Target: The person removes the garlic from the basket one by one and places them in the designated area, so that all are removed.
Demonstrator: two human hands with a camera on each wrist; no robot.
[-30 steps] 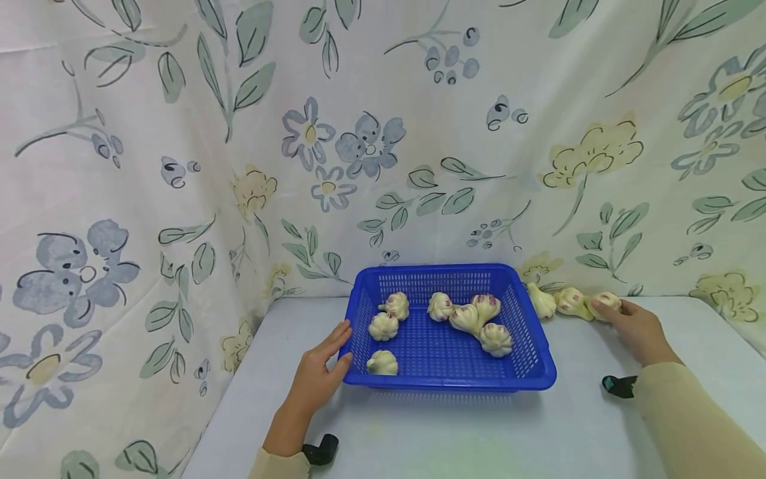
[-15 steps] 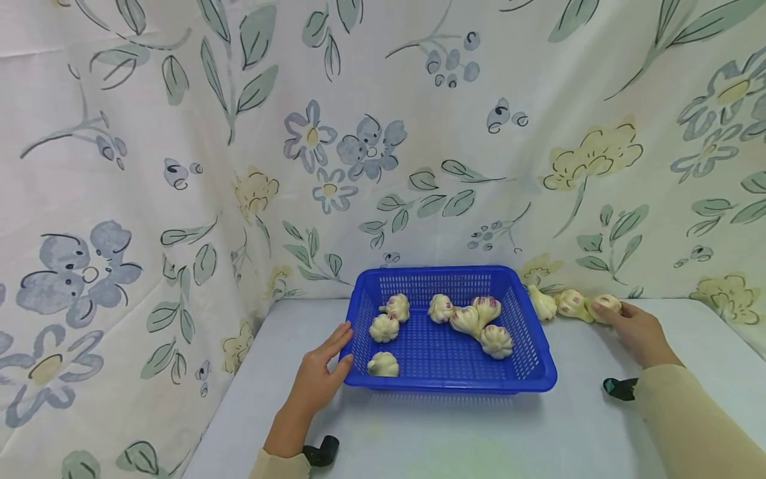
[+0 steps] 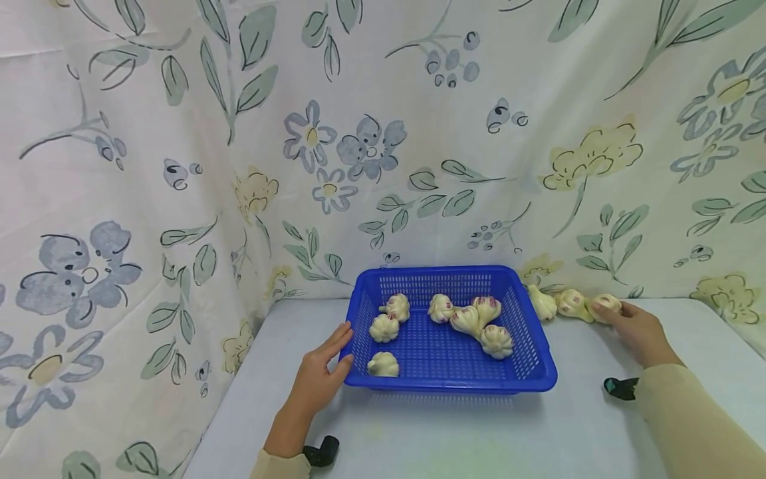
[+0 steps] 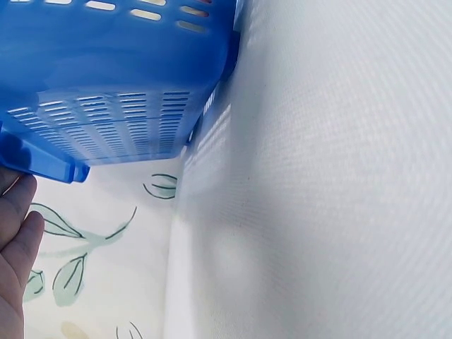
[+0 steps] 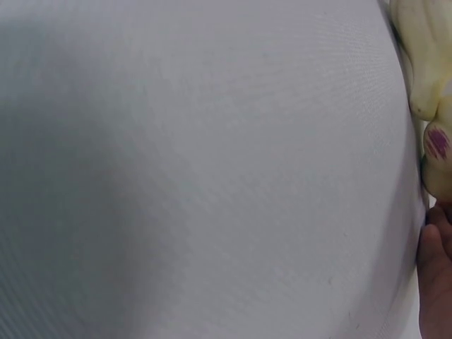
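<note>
A blue plastic basket (image 3: 443, 384) stands on the table with several garlic bulbs inside, some white and some streaked purple. At its left rim my left hand (image 3: 320, 372) rests with straight fingers, the thumb toward the front. The left wrist view shows those fingers (image 4: 21, 219) at the rim's underside. Beyond the basket's right side, three garlic bulbs lie in a row along the back. My right hand (image 3: 643, 332) holds the rightmost garlic bulb (image 3: 606, 303) between thumb and fingers. Next to it lie a purple-streaked bulb (image 3: 570, 303) and a paler bulb (image 3: 541, 304).
A white-covered table (image 3: 431, 439) carries everything. Behind it and on the left hangs a floral cloth (image 3: 383, 219), close to the basket's back edge. Black wrist-camera pieces (image 3: 323, 451) show beside both wrists.
</note>
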